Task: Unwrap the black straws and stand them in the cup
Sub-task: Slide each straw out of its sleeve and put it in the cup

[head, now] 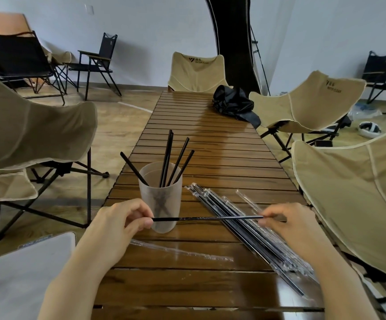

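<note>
Over a slatted wooden tabletop (210, 139), the left hand (120, 224) and right hand (288, 221) each pinch one end of a black straw (208, 218) held level before a frosted cup (160, 199) of straws.

Lower centre of the frame: black straw (208, 218) held level, pinched at its ends by left hand (120, 224) and right hand (288, 224). Just behind: frosted cup (160, 204) on slatted tabletop (210, 144), five straws inside. Right of the cup: wrapped straws (252, 229) lying in a bundle.

An indoor camping-style lounge: beige fabric folding butterfly chairs (312, 100) ring a long brown slatted wooden roll-top table (210, 144), black folding armchairs (95, 63) along white walls.
</note>
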The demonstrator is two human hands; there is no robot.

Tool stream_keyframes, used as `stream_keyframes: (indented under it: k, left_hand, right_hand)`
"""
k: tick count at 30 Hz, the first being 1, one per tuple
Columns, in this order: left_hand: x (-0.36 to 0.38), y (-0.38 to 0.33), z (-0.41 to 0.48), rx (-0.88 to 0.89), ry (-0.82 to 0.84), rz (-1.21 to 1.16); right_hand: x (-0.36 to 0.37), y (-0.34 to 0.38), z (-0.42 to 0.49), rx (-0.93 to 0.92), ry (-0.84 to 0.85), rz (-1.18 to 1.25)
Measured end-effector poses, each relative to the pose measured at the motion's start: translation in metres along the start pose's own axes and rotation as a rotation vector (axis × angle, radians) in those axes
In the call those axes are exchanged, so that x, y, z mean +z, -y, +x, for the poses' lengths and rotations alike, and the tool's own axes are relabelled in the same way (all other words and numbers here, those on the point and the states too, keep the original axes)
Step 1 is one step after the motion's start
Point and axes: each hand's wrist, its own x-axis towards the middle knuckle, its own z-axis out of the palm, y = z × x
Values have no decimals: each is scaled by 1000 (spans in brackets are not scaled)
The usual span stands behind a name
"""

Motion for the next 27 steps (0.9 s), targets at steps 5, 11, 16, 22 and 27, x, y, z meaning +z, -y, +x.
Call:
stream_keyframes:
  k: [5, 11, 16, 22, 27]
  left_hand:
    - [7, -5, 1, 13, 177, 37]
    - [17, -14, 4, 32, 225, 63]
    - [8, -4, 2, -38, 162, 117]
    - [11, -6, -1, 7, 321, 51]
    - [14, -18, 4, 57, 326, -41]
  right_hand:
    - [8, -3, 5, -44, 30, 79]
    - [12, -1, 8, -76, 80, 109]
    - [11, -8, 6, -77, 89, 90]
    - [12, -1, 2, -109, 290, 190]
    - [12, 6, 0, -147, 298, 297]
